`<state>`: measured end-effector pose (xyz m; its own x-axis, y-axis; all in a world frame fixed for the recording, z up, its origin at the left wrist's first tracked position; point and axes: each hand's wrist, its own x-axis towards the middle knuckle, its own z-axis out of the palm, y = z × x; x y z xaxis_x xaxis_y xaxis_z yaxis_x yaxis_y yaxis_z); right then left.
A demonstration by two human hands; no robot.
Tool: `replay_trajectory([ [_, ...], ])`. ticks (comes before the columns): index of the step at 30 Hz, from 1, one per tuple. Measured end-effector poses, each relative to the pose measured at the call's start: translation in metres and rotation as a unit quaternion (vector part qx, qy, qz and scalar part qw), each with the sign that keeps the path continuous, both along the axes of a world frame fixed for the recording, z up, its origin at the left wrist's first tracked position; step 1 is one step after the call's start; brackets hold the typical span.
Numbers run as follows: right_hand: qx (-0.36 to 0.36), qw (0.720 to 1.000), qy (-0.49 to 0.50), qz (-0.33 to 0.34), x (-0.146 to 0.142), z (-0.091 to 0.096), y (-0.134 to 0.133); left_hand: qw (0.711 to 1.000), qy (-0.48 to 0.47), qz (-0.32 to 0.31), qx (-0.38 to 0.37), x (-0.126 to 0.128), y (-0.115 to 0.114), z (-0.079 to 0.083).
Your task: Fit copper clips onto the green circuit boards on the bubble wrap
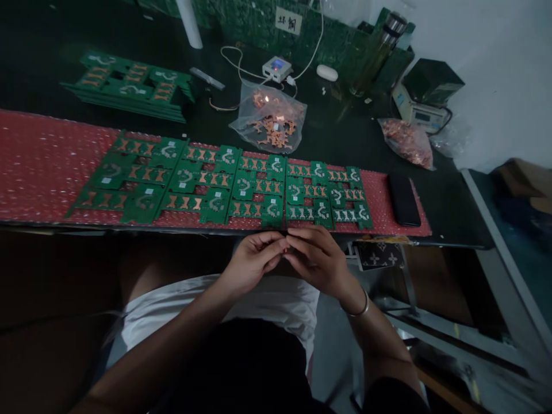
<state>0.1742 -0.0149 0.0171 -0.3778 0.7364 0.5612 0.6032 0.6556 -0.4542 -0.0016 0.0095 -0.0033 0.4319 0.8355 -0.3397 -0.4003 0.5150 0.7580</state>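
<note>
My left hand [254, 259] and my right hand [319, 256] meet just in front of the table edge, above my lap. Their fingertips pinch together around a tiny copper-coloured piece [286, 249], mostly hidden by the fingers. Beyond them several green circuit boards [263, 190] lie side by side in a row. Most carry bow-shaped copper pieces [184, 202] in groups of three. On the two rightmost boards, the nearest group of pads [302, 213] looks silver instead. A clear plastic bag [276, 123] of loose copper pieces lies behind the row.
Red bubble wrap [38, 167] runs under the boards, with a black phone [404, 200] at its right end. A stack of boards [129, 86] stands back left. Behind are a small white powered device [276, 68], a bottle [382, 52], a scale [420, 112] and another copper-filled bag [407, 141].
</note>
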Motion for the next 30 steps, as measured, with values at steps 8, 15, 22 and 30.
replay_trajectory([
  [8, 0.066, 0.996, -0.065, -0.008, 0.005, 0.001, 0.003, 0.988, 0.108, 0.048, 0.095, 0.007, -0.001, 0.008],
  [15, 0.035, 0.999, -0.031, 0.001, 0.012, -0.007, 0.034, 0.993, 0.065, 0.089, 0.043, 0.006, 0.000, 0.005],
  [22, 0.000, 0.997, -0.077, -0.026, 0.017, -0.023, 0.060, 0.994, 0.049, 0.095, 0.020, 0.000, 0.000, 0.011],
  [30, 0.003, 0.987, -0.162, -0.024, 0.014, -0.017, 0.060, 0.994, 0.040, 0.101, 0.006, -0.001, 0.003, 0.013],
])
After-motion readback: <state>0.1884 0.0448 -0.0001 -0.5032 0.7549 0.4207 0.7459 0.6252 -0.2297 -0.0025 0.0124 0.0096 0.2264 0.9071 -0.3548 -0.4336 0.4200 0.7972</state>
